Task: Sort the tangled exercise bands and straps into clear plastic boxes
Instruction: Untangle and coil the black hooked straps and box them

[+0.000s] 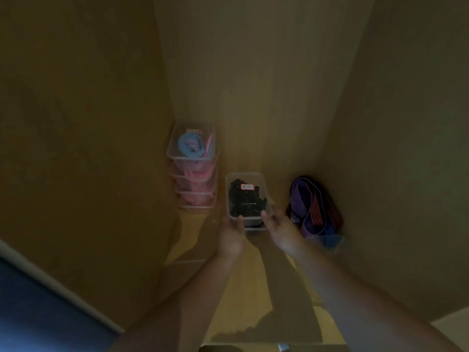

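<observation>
Clear plastic box point(250, 222), right in the middle of a dim wooden cupboard point(253, 85), and the person has it from both sides. The left hand point(232, 235) grips the near left corner, thumb hooked over the rim. The right hand point(281, 231) grips the near right corner, thumb over the rim as well. The fingers beneath the box are hidden.

Just beyond the thumbs, inside the box, lies a bundle of black straps point(243, 201) with a small red-edged label point(247, 187) on top; its print is too blurred to read.

Further out from the left fingers, against the left wall, stands a stack of clear boxes point(190, 158). A blue band point(186, 146) is coiled in the top one, and pink bands point(196, 174) fill those below.

Out past the right fingers, in the right corner, sits a heap of purple and orange-striped bands point(312, 207). Just beside the right wrist is another clear box point(327, 242), its contents too dim to make out.
</observation>
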The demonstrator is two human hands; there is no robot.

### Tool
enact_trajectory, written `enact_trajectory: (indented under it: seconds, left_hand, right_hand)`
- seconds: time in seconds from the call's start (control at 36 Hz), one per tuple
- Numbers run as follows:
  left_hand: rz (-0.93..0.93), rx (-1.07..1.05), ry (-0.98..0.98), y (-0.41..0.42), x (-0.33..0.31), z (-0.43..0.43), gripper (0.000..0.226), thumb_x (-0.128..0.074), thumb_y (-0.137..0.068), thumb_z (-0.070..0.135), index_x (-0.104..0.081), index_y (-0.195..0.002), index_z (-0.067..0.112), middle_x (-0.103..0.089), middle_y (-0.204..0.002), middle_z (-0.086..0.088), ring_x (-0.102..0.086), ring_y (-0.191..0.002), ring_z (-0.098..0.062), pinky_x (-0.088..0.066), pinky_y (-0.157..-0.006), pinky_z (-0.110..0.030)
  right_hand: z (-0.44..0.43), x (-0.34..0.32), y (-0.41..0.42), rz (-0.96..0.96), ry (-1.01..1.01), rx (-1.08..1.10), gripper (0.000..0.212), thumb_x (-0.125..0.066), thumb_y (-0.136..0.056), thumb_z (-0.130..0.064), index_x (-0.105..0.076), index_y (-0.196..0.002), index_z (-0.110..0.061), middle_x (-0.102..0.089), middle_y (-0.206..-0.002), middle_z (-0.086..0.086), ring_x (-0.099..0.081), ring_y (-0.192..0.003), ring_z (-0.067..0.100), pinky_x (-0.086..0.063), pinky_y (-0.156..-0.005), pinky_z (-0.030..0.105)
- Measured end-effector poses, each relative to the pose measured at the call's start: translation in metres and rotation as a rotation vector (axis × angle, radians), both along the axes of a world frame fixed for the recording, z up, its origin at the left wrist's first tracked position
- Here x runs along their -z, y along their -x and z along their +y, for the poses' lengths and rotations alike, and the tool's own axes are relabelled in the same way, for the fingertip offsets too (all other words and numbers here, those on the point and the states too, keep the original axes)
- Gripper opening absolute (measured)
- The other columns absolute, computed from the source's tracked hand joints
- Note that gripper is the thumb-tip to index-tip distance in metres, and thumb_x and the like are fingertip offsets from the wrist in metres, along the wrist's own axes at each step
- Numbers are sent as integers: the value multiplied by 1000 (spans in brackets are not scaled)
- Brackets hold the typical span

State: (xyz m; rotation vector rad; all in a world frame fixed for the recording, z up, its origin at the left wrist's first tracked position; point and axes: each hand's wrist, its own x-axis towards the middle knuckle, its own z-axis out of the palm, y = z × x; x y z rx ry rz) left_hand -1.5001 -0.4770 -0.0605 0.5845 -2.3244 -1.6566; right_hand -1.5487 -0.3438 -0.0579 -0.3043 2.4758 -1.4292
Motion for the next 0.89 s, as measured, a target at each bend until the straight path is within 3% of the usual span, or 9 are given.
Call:
enact_trajectory:
  seconds: [0.11, 0.19, 0.28, 0.39, 0.44, 0.5, 0.58, 0.69, 0.89]
  left_hand:
    - [90, -81, 107, 12, -5, 0, 48, -48, -98, 6, -31, -143, -1, -48, -132, -11, -49, -121, -22, -23, -82, -2]
    - [112, -71, 182, 25, 2, -6, 50, -46, -96, 0, -31, -144, -5, -53, -132, -23, -54, -118, -33, -25, -82, 1]
    - [100, -66, 161, 40, 4, -11, 59, -45, -96, 0, -20, -148, -3, -47, -140, -22, -52, -123, -34, -32, -87, -10]
    - [79, -131, 132, 44, 2, -8, 59, -44, -95, -2, -18, -147, -5, -46, -139, -27, -51, -123, -38, -37, -98, -29]
    - [77, -118, 109, 40, 5, -4, 61, -44, -94, -4, -18, -149, -4, -43, -142, -25, -48, -127, -35, -35, -101, -19]
    - [102, -95, 92, 37, 5, -3, 59, -44, -92, -2, -22, -147, -5, -40, -146, -21, -43, -132, -31, -23, -97, 0]
    - [105, -60, -20, 43, 5, -10, 67, -40, -85, 14, -23, -147, -5, -44, -142, -23, -45, -130, -34, -26, -97, -7]
    - [89, -16, -10, 51, 9, -20, 66, -45, -86, -7, -24, -148, 1, -49, -135, -9, -49, -123, -23, -31, -92, -11]
    - [110, 20, -41, 42, -10, -19, 67, -43, -85, -21, -28, -146, 1, -51, -126, -6, -49, -113, -14, -30, -71, 8]
  right_hand:
    - [-11, -2, 18, 48, 61, -42, 43, -40, -101, -37, -34, -142, -25, -49, -124, -14, -44, -118, 3, -33, -92, 18]
    - [-17, 7, 31, 52, 75, -63, 54, -39, -95, -56, -32, -144, -34, -51, -134, -16, -46, -124, 3, -38, -102, 26]
    - [-21, 16, 44, 42, 85, -55, 61, -37, -94, -60, -25, -148, -35, -50, -139, -13, -45, -129, 8, -38, -108, 32]
    - [-30, 13, 49, 39, 118, -44, 44, -34, -104, -32, -31, -146, -21, -45, -128, -15, -42, -122, 4, -29, -82, -8]
    - [-35, 13, 52, 25, 133, -39, 44, -33, -104, -33, -32, -146, -22, -48, -129, -12, -44, -123, 6, -31, -82, -4]
    - [-42, 16, 57, 13, 156, -30, 45, -32, -104, -36, -33, -147, -25, -51, -134, -8, -46, -125, 9, -35, -92, 11]
    - [-50, 14, 65, -32, 189, -23, 46, -32, -104, -35, -32, -148, -24, -49, -138, -5, -44, -127, 10, -33, -98, 21]
    - [-56, 12, 72, -55, 160, -28, 45, -31, -104, -35, -31, -149, -25, -49, -141, -2, -45, -130, 15, -33, -101, 23]
    - [-50, -1, 71, -107, 142, -17, 51, -28, -105, -36, -21, -152, -17, -38, -144, -3, -31, -137, 13, -22, -92, 11]
